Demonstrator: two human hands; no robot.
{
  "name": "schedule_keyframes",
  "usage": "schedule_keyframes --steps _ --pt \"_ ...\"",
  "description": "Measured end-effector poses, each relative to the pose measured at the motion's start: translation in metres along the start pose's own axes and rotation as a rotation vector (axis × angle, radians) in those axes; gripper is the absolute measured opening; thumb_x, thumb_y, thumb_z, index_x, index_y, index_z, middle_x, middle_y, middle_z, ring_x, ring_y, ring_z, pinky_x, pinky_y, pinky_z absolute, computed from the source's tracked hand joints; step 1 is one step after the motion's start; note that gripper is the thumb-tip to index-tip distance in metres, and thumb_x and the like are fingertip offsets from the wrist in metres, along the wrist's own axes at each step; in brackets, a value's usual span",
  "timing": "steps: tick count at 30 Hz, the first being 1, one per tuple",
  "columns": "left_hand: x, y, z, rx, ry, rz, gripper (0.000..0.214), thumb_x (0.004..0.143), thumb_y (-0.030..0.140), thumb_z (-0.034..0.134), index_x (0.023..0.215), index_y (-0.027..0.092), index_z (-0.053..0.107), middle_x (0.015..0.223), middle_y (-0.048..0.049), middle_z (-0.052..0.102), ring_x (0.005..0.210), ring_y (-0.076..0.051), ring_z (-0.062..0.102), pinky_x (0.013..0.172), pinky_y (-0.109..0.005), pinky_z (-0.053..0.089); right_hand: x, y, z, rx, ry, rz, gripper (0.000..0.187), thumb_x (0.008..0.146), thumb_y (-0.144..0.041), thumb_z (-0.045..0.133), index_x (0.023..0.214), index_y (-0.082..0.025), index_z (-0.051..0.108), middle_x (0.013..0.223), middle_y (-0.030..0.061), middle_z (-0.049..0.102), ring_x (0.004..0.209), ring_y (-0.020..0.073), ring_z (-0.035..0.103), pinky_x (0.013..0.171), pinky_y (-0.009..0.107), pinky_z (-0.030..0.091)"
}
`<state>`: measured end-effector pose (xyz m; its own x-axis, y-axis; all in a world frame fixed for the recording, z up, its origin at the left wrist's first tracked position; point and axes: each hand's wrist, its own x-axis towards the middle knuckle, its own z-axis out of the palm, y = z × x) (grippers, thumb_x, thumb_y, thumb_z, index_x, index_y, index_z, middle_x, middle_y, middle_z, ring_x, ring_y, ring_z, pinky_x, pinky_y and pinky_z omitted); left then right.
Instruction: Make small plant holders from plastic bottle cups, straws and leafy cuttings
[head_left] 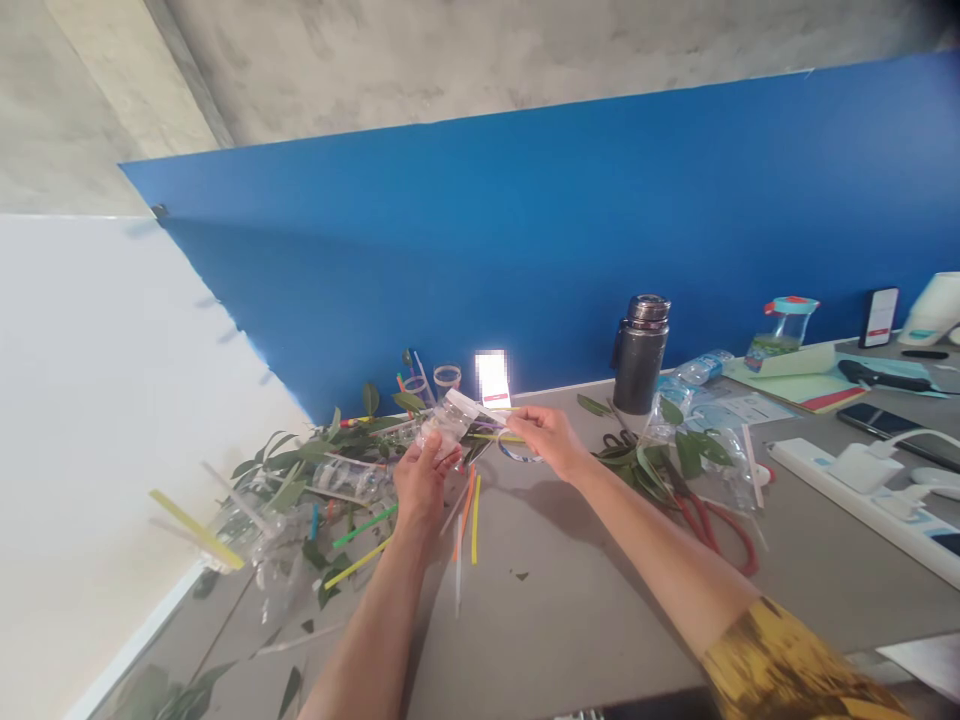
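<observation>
My left hand [424,480] is closed around a crumpled clear plastic piece [444,432], held above the table. A whitish strip [466,404] runs from the top of this piece toward my right hand [546,440]. The right thumb and fingers are pinched together at the strip's far end. Just below them shows a thin blue-and-white ring [517,457], partly hidden by the hand. Yellow [475,520] and orange straws [465,515] lie on the table beneath my hands. Green [364,527] and yellow ones stick out beside my left forearm.
Leafy twigs [270,460] and clear plastic scraps [274,540] are heaped on the left. A lit phone [493,380] leans at the blue wall [480,240]. Rightward are a dark flask [641,355], red-handled scissors [712,530], more leaves, plastic bottles and a white power strip [832,490].
</observation>
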<state>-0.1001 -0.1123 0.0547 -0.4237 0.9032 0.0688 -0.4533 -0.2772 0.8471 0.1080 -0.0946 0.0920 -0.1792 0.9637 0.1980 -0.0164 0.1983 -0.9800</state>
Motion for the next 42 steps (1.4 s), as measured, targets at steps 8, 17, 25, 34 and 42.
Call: schedule_keyframes --steps 8,17,25,34,42 --pt "-0.001 0.002 0.003 -0.059 0.009 -0.070 0.029 0.072 0.031 0.089 0.086 0.010 0.074 0.086 -0.0087 0.078 0.072 -0.019 0.076 0.070 -0.029 0.063 0.000 0.001 0.001 0.003 -0.006 0.004 0.027 0.072 -0.045 0.071 0.075 -0.019 0.068 0.050 -0.0071 0.044 0.049 0.0094 0.035 0.048 0.025 0.025" --pt "-0.009 0.012 0.013 -0.115 0.023 -0.214 0.013 0.089 0.024 0.074 0.092 0.011 0.071 0.083 -0.0071 0.077 0.067 -0.017 0.075 0.067 -0.027 0.064 0.003 0.007 0.001 -0.022 -0.025 -0.024 0.029 0.076 -0.046 0.070 0.082 -0.018 0.072 0.052 -0.0061 0.048 0.049 0.0097 0.038 0.047 0.024 0.030" --pt "-0.014 0.014 0.015 -0.180 -0.013 -0.324 0.018 0.100 0.028 0.060 0.097 0.013 0.070 0.079 -0.0074 0.076 0.065 -0.017 0.073 0.061 -0.025 0.064 0.006 0.016 0.001 -0.004 -0.048 -0.057 0.030 0.079 -0.046 0.071 0.085 -0.016 0.074 0.063 -0.0021 0.058 0.052 0.0091 0.041 0.049 0.024 0.033" --pt "-0.014 0.014 0.012 -0.200 -0.146 -0.468 0.031 0.103 0.038 0.052 0.101 0.012 0.068 0.074 -0.0092 0.074 0.055 -0.015 0.069 0.049 -0.021 0.058 0.004 0.013 -0.001 -0.054 -0.077 -0.074 0.043 0.081 -0.051 0.072 0.105 -0.016 0.072 0.056 -0.0061 0.051 0.050 0.0103 0.041 0.049 0.024 0.033" --pt "-0.008 0.005 0.004 -0.003 -0.420 -0.594 0.070 0.088 0.080 0.051 0.086 0.013 0.070 0.056 -0.0080 0.066 0.030 -0.010 0.047 0.030 -0.021 0.034 -0.002 0.002 -0.006 -0.083 -0.236 -0.148 0.069 0.086 -0.057 0.070 0.141 -0.015 0.063 0.060 -0.0055 0.056 0.052 0.0104 0.040 0.052 0.024 0.034"
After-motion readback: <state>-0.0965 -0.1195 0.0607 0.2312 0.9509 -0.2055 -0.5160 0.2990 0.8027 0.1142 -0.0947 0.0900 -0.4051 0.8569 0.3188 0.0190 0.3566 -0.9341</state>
